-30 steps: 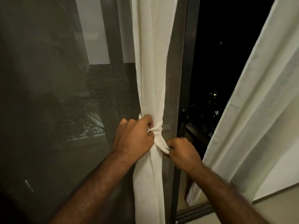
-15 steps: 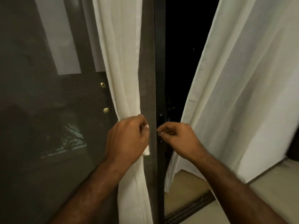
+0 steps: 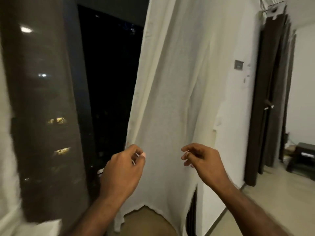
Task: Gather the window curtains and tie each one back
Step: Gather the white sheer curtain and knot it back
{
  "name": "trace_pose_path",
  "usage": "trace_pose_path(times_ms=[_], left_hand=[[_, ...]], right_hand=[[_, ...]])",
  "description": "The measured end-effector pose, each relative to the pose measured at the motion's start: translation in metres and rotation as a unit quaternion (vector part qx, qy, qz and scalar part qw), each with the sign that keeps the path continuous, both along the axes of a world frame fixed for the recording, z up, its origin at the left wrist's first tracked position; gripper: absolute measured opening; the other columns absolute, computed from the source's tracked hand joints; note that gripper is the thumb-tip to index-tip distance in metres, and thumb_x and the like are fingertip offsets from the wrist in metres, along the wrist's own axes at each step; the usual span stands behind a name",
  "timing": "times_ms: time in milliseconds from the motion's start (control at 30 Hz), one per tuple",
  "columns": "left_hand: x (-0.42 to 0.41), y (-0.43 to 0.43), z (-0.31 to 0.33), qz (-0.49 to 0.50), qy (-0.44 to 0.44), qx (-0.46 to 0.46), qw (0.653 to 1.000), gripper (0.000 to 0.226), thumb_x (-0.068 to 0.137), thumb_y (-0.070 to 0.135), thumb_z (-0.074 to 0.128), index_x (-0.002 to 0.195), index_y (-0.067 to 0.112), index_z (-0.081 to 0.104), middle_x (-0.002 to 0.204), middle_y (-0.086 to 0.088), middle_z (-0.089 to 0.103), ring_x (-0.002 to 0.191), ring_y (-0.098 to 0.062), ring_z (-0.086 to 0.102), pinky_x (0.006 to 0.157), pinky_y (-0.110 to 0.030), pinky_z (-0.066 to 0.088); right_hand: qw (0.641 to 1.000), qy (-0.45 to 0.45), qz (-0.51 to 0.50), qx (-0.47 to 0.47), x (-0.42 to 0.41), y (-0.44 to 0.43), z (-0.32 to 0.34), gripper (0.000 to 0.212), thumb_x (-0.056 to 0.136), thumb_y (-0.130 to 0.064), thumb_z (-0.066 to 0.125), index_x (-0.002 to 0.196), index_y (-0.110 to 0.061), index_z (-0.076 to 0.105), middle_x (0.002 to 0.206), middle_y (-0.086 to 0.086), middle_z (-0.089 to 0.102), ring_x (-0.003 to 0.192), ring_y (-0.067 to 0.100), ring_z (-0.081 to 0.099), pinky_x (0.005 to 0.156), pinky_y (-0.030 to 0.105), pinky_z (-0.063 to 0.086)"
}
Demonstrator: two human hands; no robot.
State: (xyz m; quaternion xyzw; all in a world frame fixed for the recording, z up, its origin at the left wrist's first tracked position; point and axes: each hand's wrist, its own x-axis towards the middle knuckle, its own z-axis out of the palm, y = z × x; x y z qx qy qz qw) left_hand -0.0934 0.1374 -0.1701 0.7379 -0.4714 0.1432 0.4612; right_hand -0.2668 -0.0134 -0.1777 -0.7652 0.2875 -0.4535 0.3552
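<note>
Dark window [image 3: 110, 79]; curtain [image 3: 170, 99] behind left grip [image 3: 122, 169]

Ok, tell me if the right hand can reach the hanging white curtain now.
Probably yes: the right hand hovers in front of the white curtain, holding nothing, nothing between them.

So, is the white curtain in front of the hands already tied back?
No, the white curtain hangs loose and spread wide, with no tie around it.
</note>
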Motion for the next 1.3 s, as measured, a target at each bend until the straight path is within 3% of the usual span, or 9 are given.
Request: trace_pose_path(times_ms=[233, 433, 700, 1000, 1300], left_hand=[[-0.043, -0.120, 0.000, -0.022, 0.014, 0.000, 1.000, 0.011, 0.090, 0.044, 0.058, 0.084, 0.035, 0.057, 0.071, 0.013, 0.064, 0.066, -0.006, 0.061, 0.060, -0.032, 0.052], [-0.044, -0.217, 0.008, -0.058, 0.022, -0.027, 0.998, 0.008, 0.089, 0.040, 0.061, 0.083, 0.036, 0.058, 0.077, 0.016, 0.064, 0.073, -0.001, 0.059, 0.063, -0.029, 0.049], [0.011, -0.364, 0.046, -0.062, -0.018, -0.106, 0.992, 0.012, 0.088, 0.036, 0.064, 0.098, 0.034, 0.057, 0.090, 0.017, 0.061, 0.088, -0.014, 0.060, 0.073, -0.037, 0.053], [0.062, -0.513, 0.109, -0.041, -0.041, -0.070, 0.996, 0.051, 0.090, 0.046, 0.060, 0.134, 0.024, 0.048, 0.135, 0.002, 0.053, 0.119, -0.024, 0.056, 0.092, -0.046, 0.051], [0.086, -0.644, 0.151, 0.007, -0.007, -0.048, 0.999, 0.088, 0.085, 0.062, 0.059, 0.153, 0.020, 0.023, 0.154, -0.004, 0.034, 0.134, -0.028, 0.044, 0.103, -0.047, 0.045]], right_hand=[[0.996, -0.009, -0.083, 0.024, -0.078, -0.097, -0.004, 0.028, 0.091, -0.005, 0.057, 0.098, -0.028, 0.071, 0.076, 0.000, 0.076, 0.064, 0.012, 0.073, 0.069, 0.033, 0.058], [0.986, -0.042, -0.156, 0.032, -0.105, -0.184, -0.001, 0.019, 0.094, -0.015, 0.061, 0.106, -0.026, 0.068, 0.077, 0.000, 0.075, 0.067, 0.011, 0.072, 0.069, 0.037, 0.060], [0.982, -0.062, -0.179, 0.016, -0.082, -0.325, 0.049, 0.033, 0.093, -0.039, 0.063, 0.123, -0.028, 0.057, 0.098, -0.002, 0.071, 0.092, 0.016, 0.069, 0.086, 0.046, 0.057], [0.982, -0.106, -0.156, 0.006, -0.041, -0.449, 0.116, 0.048, 0.090, -0.048, 0.064, 0.131, -0.027, 0.049, 0.107, -0.005, 0.065, 0.102, 0.016, 0.064, 0.095, 0.047, 0.054], [0.982, -0.169, -0.063, 0.057, 0.017, -0.596, 0.145, 0.073, 0.082, -0.055, 0.071, 0.140, -0.027, 0.037, 0.130, 0.000, 0.053, 0.116, 0.018, 0.057, 0.105, 0.045, 0.048]])
